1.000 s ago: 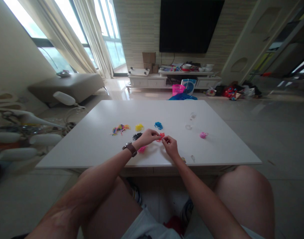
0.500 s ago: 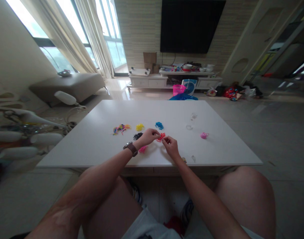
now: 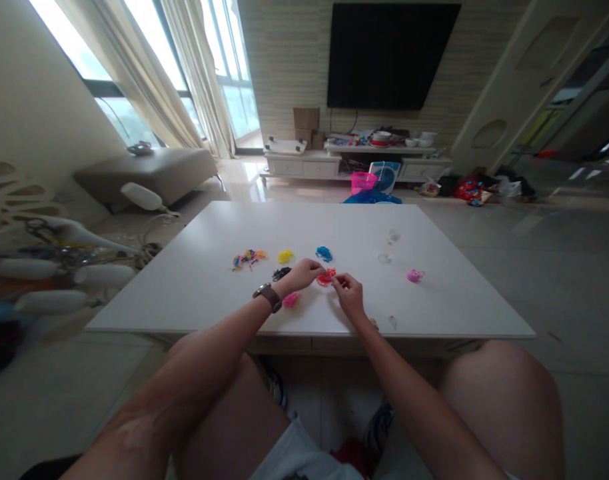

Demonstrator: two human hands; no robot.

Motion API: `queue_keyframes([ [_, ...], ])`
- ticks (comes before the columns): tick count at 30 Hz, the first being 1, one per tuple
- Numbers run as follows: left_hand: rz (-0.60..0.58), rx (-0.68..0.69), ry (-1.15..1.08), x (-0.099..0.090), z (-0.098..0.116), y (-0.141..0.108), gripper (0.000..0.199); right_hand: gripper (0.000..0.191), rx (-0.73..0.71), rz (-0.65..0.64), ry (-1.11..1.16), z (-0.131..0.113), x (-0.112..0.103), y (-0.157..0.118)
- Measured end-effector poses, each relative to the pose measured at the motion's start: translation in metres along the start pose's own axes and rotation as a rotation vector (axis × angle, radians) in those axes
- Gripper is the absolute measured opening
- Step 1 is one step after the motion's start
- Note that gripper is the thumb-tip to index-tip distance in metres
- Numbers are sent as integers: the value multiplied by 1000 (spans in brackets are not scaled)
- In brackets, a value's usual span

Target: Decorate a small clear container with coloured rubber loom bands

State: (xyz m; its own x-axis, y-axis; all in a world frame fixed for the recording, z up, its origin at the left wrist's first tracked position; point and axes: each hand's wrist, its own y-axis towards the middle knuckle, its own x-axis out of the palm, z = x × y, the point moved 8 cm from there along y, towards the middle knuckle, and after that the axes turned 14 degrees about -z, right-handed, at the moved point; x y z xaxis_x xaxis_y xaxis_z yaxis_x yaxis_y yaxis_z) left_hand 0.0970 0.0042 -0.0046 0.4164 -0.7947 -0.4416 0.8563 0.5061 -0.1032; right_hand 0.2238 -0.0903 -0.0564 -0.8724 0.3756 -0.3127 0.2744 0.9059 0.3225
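Note:
My left hand, with a watch on the wrist, is closed in a pinch at the upper edge of a pile of small red rubber bands. Opposite it, my right hand pinches at the pile's right side. Red bands show between the two sets of fingertips; single strands are too small to tell apart. Around my hands lie piles of black bands, pink bands, yellow bands and blue bands. A mixed-colour pile is farther left.
On the white table, a pink rounded trinket and a clear ring-shaped piece lie to the right. A small clear piece is near the front edge. Beyond the table stand a pink basket and a low cabinet.
The whole view has shifted slightly, so everything appears a little farther right. Both hands stay pinched at the red pile, with hardly any movement against the table.

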Motion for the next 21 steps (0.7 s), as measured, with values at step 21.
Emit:
queue_keyframes([
  [21,11,-120,-515,-28,-27,-14,26,27,-55,-137,-114,-6,19,95],
])
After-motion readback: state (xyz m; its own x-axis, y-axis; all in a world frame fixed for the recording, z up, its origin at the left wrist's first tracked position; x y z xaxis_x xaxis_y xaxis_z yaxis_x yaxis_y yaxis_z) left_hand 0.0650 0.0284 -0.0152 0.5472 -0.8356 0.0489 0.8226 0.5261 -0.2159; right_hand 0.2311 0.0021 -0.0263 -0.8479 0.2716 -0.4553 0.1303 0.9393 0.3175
